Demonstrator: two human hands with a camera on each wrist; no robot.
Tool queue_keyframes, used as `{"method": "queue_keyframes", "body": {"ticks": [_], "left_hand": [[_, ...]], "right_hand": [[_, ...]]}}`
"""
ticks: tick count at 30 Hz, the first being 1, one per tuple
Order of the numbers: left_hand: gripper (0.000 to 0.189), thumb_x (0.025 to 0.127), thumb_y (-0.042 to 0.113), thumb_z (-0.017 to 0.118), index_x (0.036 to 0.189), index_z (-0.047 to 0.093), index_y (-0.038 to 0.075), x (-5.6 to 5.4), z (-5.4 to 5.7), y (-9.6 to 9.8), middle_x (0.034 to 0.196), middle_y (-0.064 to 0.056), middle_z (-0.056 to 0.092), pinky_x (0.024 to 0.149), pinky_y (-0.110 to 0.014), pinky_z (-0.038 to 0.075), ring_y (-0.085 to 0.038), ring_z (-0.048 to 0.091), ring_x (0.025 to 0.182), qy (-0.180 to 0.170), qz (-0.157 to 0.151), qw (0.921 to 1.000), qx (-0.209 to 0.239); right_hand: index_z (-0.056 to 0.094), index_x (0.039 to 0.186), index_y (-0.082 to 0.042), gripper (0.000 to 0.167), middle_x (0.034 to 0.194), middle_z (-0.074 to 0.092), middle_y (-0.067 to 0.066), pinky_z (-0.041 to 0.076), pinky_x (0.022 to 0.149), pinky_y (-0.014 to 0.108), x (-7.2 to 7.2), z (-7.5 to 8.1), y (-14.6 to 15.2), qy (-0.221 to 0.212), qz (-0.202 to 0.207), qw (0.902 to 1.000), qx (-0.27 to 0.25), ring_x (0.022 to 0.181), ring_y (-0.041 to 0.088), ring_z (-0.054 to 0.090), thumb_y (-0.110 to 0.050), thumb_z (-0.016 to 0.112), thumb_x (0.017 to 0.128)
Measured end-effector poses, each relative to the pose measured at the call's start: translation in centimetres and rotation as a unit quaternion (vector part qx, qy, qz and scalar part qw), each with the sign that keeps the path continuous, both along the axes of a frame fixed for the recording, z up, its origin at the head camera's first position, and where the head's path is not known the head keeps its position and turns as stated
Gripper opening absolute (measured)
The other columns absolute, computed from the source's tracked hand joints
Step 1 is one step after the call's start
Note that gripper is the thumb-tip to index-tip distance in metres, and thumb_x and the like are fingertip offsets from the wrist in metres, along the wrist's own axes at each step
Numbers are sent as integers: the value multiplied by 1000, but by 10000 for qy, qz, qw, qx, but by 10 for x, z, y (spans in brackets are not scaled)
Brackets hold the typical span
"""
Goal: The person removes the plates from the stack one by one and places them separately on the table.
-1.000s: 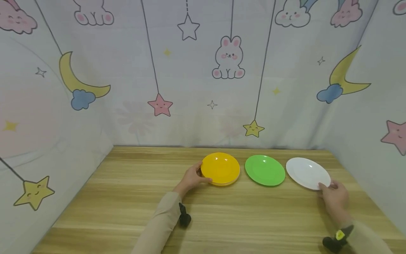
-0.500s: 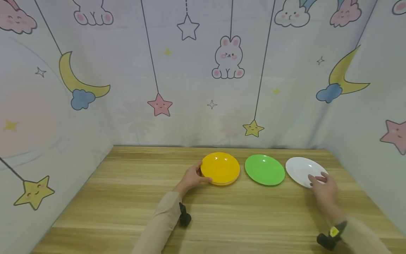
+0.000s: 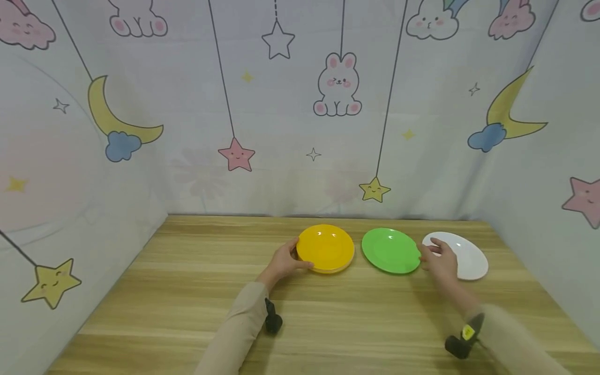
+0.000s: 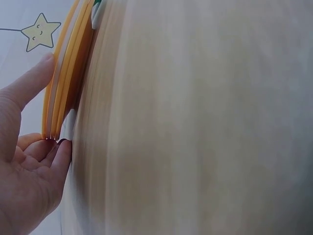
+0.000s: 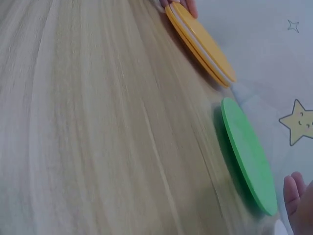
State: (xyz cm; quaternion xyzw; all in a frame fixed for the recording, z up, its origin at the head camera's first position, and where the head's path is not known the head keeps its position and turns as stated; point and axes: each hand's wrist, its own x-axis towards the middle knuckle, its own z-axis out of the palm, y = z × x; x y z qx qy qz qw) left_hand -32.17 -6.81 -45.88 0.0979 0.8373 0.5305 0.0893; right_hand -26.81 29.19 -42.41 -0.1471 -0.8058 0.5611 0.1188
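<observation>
A stack of plates with a yellow-orange one on top (image 3: 325,248) stands at the back of the table. My left hand (image 3: 283,262) holds its left side, thumb at the front rim. Side-on in the left wrist view, the stack (image 4: 66,73) shows orange layers with a white one between. A green plate (image 3: 390,251) lies to its right. My right hand (image 3: 440,263) is at the green plate's right edge, fingers loosely bent; whether it touches the rim I cannot tell. Behind that hand, a white plate (image 3: 472,260) is partly hidden.
The wooden table (image 3: 347,323) ends at a patterned cloth wall (image 3: 281,104) behind the plates. Similar cloth rises at the left and right sides. A small dark device is strapped to each wrist.
My right hand has let go of the white plate's right edge and moved left across it to the green plate. My left hand has stayed on the orange stack.
</observation>
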Motion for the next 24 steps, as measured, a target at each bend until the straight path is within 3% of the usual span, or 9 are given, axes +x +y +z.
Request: {"method": "queue_keyframes", "body": {"ticks": [4, 13, 24], "left_hand": [[92, 71, 20, 78, 141, 24, -4, 0, 0, 0, 144, -17, 29, 106, -38, 31, -28, 34, 130, 31, 13, 10000, 6], [92, 70, 20, 79, 141, 25, -4, 0, 0, 1, 144, -17, 30, 106, -38, 31, -27, 34, 130, 81, 5, 9999, -93], [93, 69, 20, 79, 140, 25, -4, 1, 0, 1, 144, -17, 30, 106, -38, 30, -28, 33, 130, 81, 4, 10000, 20]], "right_hand": [[28, 135, 10, 65, 120, 44, 25, 52, 58, 17, -4, 5, -18, -67, 554, 9984, 93, 65, -7, 54, -30, 53, 91], [37, 130, 12, 58, 111, 51, 25, 56, 63, 27, -13, 4, -46, -59, 1543, 9876, 288, 83, 21, 63, -24, 57, 89], [40, 130, 6, 54, 112, 52, 23, 55, 64, 30, -26, -3, -77, -432, 1960, 9772, 694, 86, 24, 61, -25, 58, 89]]}}
